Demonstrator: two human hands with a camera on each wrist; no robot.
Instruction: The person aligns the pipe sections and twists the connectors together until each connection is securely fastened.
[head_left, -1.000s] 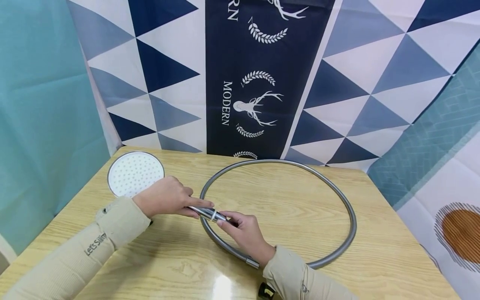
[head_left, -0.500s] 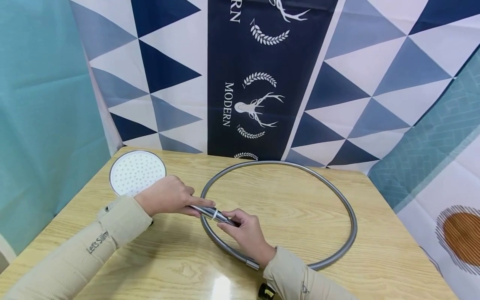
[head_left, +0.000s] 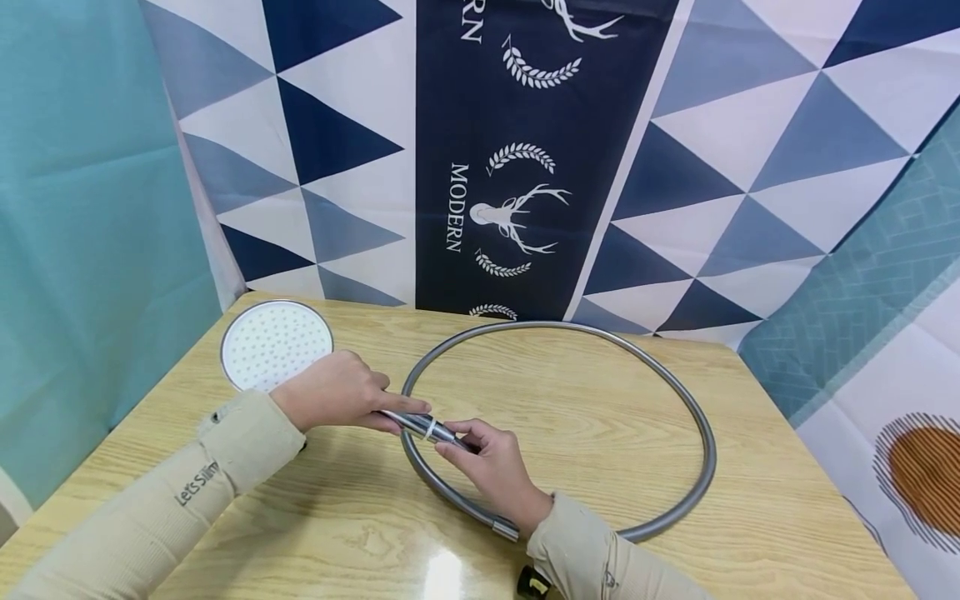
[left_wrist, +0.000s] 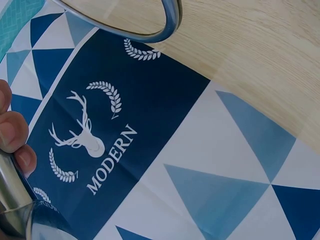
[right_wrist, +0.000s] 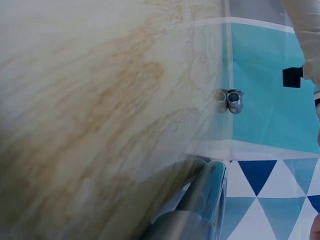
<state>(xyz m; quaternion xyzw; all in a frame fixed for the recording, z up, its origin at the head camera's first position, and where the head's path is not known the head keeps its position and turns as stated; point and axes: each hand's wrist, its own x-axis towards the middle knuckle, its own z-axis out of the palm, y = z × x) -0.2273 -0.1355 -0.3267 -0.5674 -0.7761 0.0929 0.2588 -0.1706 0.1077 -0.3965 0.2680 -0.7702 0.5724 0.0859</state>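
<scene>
Honestly, nothing has clearly moved over the last second, bar a tiny drift of the whole view. Closest in, the loose end (head_left: 505,527) of the hose (head_left: 707,446) lies on the table (head_left: 570,417), just beside the right wrist. The right hand (head_left: 491,467) has thumb and fingers pinched on a metal collar (head_left: 445,434), which I'd guess is the hose's other end, though the sleeve hides the run. Right past that there's a white ring (head_left: 430,429), then the left hand (head_left: 330,396) wrapped round the handle (head_left: 414,425), index finger straight along it. The shower head (head_left: 277,344) sits beyond, face up; the hose loops off to the right, patterned cloth (head_left: 510,225) behind. Looks like the joining step to me. Next move probably wants the handle steady and the collar turned in line, no cross-threading.
</scene>
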